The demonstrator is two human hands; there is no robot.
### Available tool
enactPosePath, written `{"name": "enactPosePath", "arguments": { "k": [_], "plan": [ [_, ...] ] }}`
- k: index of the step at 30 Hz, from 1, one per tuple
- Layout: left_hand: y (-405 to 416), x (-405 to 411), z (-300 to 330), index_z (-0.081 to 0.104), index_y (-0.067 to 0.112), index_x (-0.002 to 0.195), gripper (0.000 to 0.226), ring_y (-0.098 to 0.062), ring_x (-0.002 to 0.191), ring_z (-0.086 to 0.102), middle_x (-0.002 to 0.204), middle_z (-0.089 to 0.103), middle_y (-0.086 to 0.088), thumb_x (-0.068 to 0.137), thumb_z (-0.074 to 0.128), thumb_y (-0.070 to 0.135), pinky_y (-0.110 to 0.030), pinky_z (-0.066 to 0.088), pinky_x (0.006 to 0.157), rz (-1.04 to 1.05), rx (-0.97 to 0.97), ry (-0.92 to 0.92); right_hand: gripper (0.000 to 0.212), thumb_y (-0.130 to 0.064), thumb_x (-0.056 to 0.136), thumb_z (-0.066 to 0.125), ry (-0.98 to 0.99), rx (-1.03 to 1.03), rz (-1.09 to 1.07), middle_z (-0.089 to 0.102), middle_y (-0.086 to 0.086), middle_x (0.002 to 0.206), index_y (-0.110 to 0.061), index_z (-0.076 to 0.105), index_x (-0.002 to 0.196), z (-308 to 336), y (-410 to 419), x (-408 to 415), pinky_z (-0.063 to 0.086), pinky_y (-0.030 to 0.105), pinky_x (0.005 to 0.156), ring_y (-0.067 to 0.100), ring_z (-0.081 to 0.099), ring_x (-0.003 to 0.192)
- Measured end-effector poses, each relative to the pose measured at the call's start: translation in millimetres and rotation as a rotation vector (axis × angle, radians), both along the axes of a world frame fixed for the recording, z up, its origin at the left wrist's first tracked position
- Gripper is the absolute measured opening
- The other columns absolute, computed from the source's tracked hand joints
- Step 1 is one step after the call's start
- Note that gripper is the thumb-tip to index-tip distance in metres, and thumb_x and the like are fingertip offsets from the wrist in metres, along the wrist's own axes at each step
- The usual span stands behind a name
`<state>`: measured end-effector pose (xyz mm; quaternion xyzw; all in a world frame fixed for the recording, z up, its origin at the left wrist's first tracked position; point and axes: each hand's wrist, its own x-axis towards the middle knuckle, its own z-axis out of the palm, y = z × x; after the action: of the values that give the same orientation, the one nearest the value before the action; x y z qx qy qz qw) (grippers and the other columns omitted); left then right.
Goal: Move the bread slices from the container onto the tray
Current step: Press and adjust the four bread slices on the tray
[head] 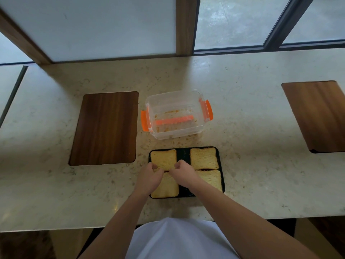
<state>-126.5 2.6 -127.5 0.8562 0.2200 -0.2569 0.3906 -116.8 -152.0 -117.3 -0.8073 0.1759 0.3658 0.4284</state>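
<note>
A black tray point(183, 154) lies on the counter close to me with several bread slices on it. The far left slice point(162, 158) has both my hands at its near edge. My left hand point(150, 174) pinches its near left corner and my right hand point(182, 171) pinches its near right corner. Another slice point(203, 158) lies far right, one point(212, 178) near right, and one point(165, 187) near left, partly under my hands. Behind the tray stands a clear plastic container point(176, 114) with orange clips; only crumbs show inside.
A dark wooden board point(105, 128) is set into the marble counter left of the container, and another board point(317, 114) lies far right. Crumbs are scattered between container and tray. Windows run along the back; the counter's front edge is just below the tray.
</note>
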Motion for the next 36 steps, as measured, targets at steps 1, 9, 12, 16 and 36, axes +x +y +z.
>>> {"name": "enactPosePath", "arguments": {
  "k": [1,9,12,16,36],
  "plan": [
    [-1,1,1,0.055,0.014,0.129,0.046,-0.014,0.102,0.051,0.127,0.056,-0.005,0.089,0.058,0.036,-0.036,0.044,0.082,-0.003,0.002,0.003,0.047,-0.038,0.085,0.057,-0.002,0.000,-0.002,0.058,-0.003,0.108,-0.017,0.048,0.127,0,-1,-1,0.043,0.029,0.063,0.012,0.056,0.091],
    [-6,2,5,0.058,0.018,0.119,0.036,-0.004,0.077,0.056,0.092,0.057,0.009,0.089,0.058,0.038,-0.031,0.050,0.068,-0.023,-0.003,0.001,0.051,-0.036,0.088,0.059,0.025,0.038,-0.054,0.056,-0.003,0.110,-0.016,0.047,0.133,-2,-14,-3,0.050,0.029,0.070,0.013,0.057,0.093],
    [-6,6,7,0.058,0.020,0.115,0.032,-0.006,0.072,0.057,0.088,0.061,0.006,0.089,0.058,0.038,-0.031,0.050,0.066,-0.012,-0.007,0.021,0.048,-0.035,0.087,0.058,0.025,0.035,-0.068,0.057,-0.003,0.109,-0.018,0.048,0.130,0,-17,-1,0.054,0.032,0.075,0.014,0.058,0.093],
    [-6,8,8,0.058,0.019,0.117,0.035,-0.009,0.078,0.059,0.092,0.061,0.005,0.088,0.059,0.039,-0.033,0.051,0.068,-0.012,-0.004,0.033,0.044,-0.036,0.086,0.057,0.015,0.017,-0.056,0.059,-0.001,0.108,-0.019,0.050,0.125,3,-16,0,0.053,0.032,0.072,0.016,0.060,0.092],
    [-103,15,38,0.044,0.017,0.142,0.053,-0.011,0.065,0.062,0.103,0.064,0.002,0.092,0.052,0.033,-0.027,0.045,0.048,-0.368,0.099,-0.137,0.056,-0.024,0.088,0.060,-0.227,-0.207,-0.200,0.054,0.009,0.140,-0.010,0.045,0.140,13,-115,8,0.043,0.030,0.080,0.018,0.053,0.104]
  ]
}}
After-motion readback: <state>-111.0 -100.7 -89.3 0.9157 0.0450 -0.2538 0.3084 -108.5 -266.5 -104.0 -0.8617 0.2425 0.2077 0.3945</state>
